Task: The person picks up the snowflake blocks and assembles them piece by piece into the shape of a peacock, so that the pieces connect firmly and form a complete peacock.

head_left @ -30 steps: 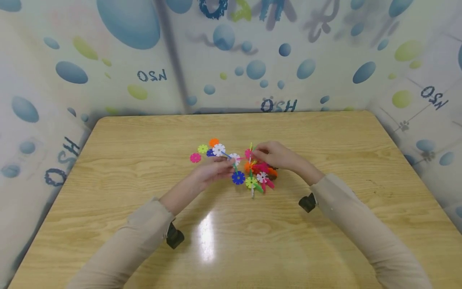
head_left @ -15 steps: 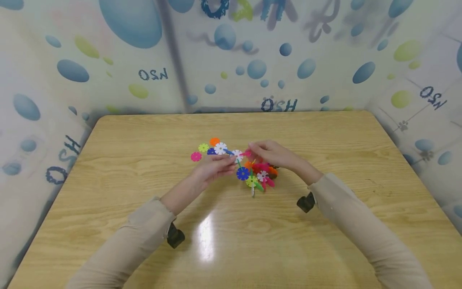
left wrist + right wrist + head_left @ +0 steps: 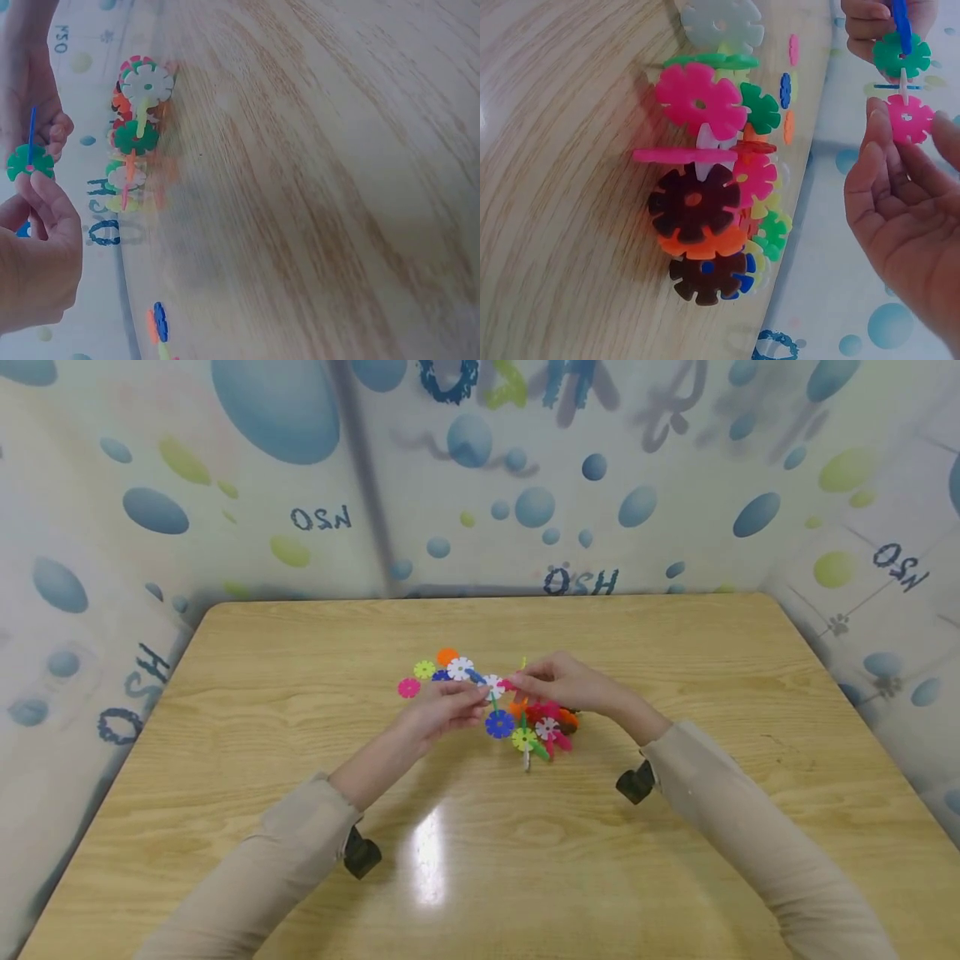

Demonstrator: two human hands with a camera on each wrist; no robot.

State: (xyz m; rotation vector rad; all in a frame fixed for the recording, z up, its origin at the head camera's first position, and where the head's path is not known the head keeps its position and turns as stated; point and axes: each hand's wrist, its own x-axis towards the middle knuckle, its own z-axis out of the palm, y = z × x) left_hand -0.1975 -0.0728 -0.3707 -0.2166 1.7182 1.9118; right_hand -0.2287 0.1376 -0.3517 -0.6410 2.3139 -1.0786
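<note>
A short chain of flower-shaped discs is held up above the tabletop between two hands. One side is pinched by the fingers of the left hand; on the other, a pink disc is gripped by the fingers of the right hand. A colourful cluster of joined discs is seen on the tabletop, near the right hand.
</note>
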